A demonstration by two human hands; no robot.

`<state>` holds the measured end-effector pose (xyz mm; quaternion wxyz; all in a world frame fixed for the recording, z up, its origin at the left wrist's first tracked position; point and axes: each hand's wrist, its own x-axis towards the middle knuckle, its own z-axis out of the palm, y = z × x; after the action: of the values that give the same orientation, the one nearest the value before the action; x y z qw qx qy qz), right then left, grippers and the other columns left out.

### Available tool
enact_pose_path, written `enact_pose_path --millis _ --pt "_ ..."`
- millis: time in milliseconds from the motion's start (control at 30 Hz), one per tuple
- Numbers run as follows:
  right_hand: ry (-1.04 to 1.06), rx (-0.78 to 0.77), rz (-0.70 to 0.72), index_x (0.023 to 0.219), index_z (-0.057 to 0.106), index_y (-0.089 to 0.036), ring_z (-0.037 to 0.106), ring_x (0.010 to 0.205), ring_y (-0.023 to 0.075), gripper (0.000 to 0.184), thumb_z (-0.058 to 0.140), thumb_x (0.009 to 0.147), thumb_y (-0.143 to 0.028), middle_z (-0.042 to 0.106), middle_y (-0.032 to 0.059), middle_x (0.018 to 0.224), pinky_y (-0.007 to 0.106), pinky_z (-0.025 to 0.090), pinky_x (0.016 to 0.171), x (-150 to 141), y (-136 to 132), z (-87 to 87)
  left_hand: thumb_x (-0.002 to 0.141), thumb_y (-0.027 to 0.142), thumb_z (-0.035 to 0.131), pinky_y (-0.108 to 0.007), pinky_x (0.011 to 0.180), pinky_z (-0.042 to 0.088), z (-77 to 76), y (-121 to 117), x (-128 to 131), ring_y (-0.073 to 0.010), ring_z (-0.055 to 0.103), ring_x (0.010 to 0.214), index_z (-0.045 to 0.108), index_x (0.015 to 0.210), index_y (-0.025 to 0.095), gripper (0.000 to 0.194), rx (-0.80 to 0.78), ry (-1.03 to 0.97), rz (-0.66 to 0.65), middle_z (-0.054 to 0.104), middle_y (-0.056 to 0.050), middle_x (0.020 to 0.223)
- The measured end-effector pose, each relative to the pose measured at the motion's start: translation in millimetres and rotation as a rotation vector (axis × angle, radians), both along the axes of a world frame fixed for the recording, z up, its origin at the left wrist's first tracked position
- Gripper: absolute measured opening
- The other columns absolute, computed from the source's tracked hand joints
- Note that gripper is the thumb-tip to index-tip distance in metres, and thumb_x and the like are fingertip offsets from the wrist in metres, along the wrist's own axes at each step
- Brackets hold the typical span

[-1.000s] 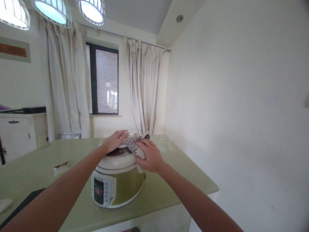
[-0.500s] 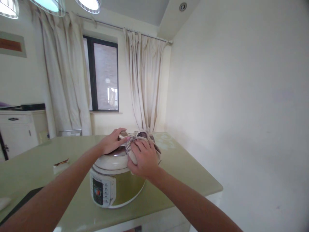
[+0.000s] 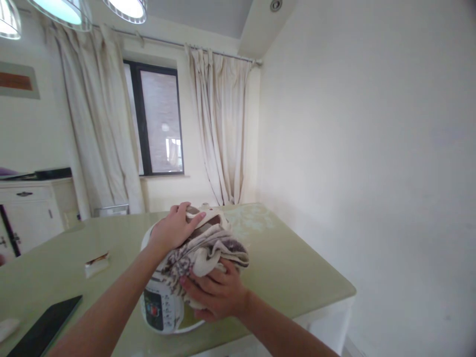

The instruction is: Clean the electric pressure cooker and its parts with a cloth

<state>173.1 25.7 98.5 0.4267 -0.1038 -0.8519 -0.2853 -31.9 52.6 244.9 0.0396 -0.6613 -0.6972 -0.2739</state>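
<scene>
A round white electric pressure cooker (image 3: 169, 317) stands on the green tabletop, its control panel facing front left. My left hand (image 3: 174, 229) is on top, thumb and fingers around the lid handle (image 3: 193, 212). A bunched cream cloth with a dark pattern (image 3: 219, 245) drapes over the lid and down the front, hiding much of the body. Lower down, my right hand (image 3: 221, 292) presses the cloth against the cooker's front right side, its fingers partly tucked under the folds.
A black flat slab (image 3: 44, 325) lies at the table's front left, with a white object (image 3: 8, 328) beside it. Farther back sits a small white packet (image 3: 97, 265). The table edge (image 3: 327, 310) runs along the right front; a wall (image 3: 372, 173) rises beyond.
My right hand has moved down from the lid to the cooker's front side, bringing the cloth with it. The cloth now spreads wider over the front. My left hand stays at the handle.
</scene>
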Motion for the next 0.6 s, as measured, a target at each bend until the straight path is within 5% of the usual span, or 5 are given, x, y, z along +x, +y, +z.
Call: enact_pose_path --millis 167,333,467,600 --pt "0.140 -0.247 -0.124 0.158 0.046 -0.024 0.052 0.139 0.0324 0.075 0.054 0.094 -0.062 0.061 0.0101 0.151 0.050 0.033 0.120 1.0 -0.4 53.7 0.093 0.071 0.038 -0.052 0.101 0.050 1.3 3.0 -3.7 -0.0408 0.070 0.117 0.046 0.147 0.024 0.072 -0.034 0.029 -0.024 0.058 -0.019 0.144" --pt "0.290 -0.712 -0.210 0.131 0.066 -0.025 0.056 0.128 0.0280 0.040 0.061 0.095 -0.041 0.068 0.0086 0.134 0.045 0.039 0.113 9.8 23.3 110.3 0.092 0.071 0.042 -0.053 0.098 0.050 7.2 6.5 -13.0 -0.0410 0.071 0.111 0.051 0.137 0.025 0.065 -0.037 0.092 -0.083 0.061 -0.017 0.137" --pt "0.373 -0.983 -0.028 0.127 0.067 -0.021 0.060 0.123 0.0253 0.036 0.056 0.100 -0.042 0.068 0.0095 0.129 0.044 0.042 0.112 27.7 65.6 106.2 0.085 0.085 0.044 -0.048 0.097 0.050 8.2 10.5 -16.3 -0.0359 0.071 0.106 0.058 0.126 0.028 0.071 0.009 0.024 -0.140 0.066 -0.011 0.126" --pt "0.545 -1.098 0.170 0.143 0.058 -0.021 0.056 0.137 0.0246 0.047 0.046 0.105 -0.046 0.063 0.0122 0.143 0.044 0.042 0.117 39.5 68.5 67.3 0.082 0.086 0.049 -0.044 0.098 0.050 5.5 14.2 -18.5 -0.0329 0.071 0.106 0.062 0.124 0.029 0.072 0.048 -0.029 -0.156 0.067 -0.009 0.126"
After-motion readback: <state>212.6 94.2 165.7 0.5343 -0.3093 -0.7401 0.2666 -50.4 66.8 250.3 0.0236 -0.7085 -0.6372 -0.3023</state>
